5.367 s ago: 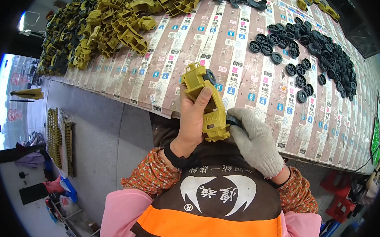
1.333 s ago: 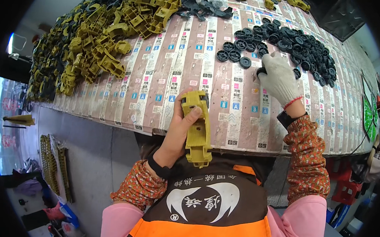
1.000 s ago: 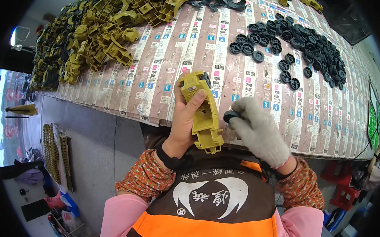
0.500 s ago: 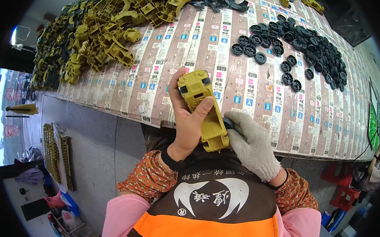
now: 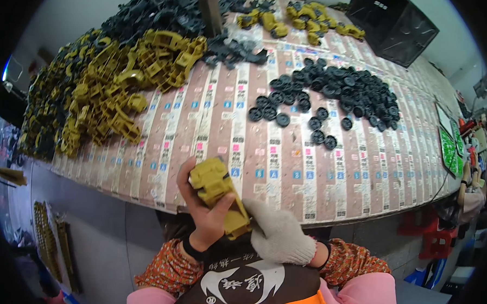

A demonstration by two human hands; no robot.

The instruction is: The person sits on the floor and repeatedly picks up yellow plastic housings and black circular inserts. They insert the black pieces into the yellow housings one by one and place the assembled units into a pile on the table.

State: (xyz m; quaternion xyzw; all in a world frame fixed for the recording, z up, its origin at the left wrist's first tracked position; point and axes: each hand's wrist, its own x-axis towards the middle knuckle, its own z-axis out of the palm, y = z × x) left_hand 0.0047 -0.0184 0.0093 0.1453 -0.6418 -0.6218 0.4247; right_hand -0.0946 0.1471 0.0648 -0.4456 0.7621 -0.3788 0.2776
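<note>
Head view: yellow toy truck (image 5: 210,187) in hand at the near edge of the patterned table (image 5: 201,128).
Left hand (image 5: 207,222): bare, fingers and thumb clamped around the toy truck.
Right hand (image 5: 280,236): gloved, against the toy truck's right side; fingertips hidden, so cannot tell whether they grip anything.
Wheels (image 5: 360,92): dark pile beyond the toy truck, to its right; loose wheels (image 5: 316,123) lie nearer it.
Yellow bodies (image 5: 160,61): heap beyond the toy truck, to its left.
Dark parts (image 5: 151,15): farther beyond it, leftward, partly blocked by a post (image 5: 208,12).
Black box (image 5: 393,28): far beyond it, rightward.
</note>
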